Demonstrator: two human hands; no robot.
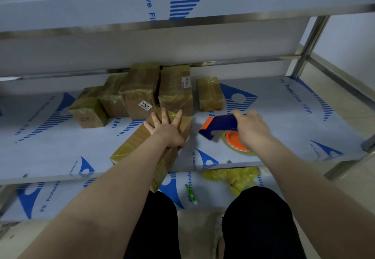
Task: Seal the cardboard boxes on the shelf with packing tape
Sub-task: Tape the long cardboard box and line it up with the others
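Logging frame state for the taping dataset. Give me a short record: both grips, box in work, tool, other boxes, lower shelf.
left grip: pressed flat, fingers spread, on the long box
long box: diagonal on the middle shelf, near end overhanging the front edge
right grip: curled over the tape dispenser at its blue handle; blurred
tape dispenser: right of long box, not touching it
back boxes: five, tape-wrapped, in a row behind
lower shelf: yellow bag, green tool

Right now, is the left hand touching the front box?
Touching. The head view shows the left hand lying flat on top of the front box, fingers spread, with no gap visible.
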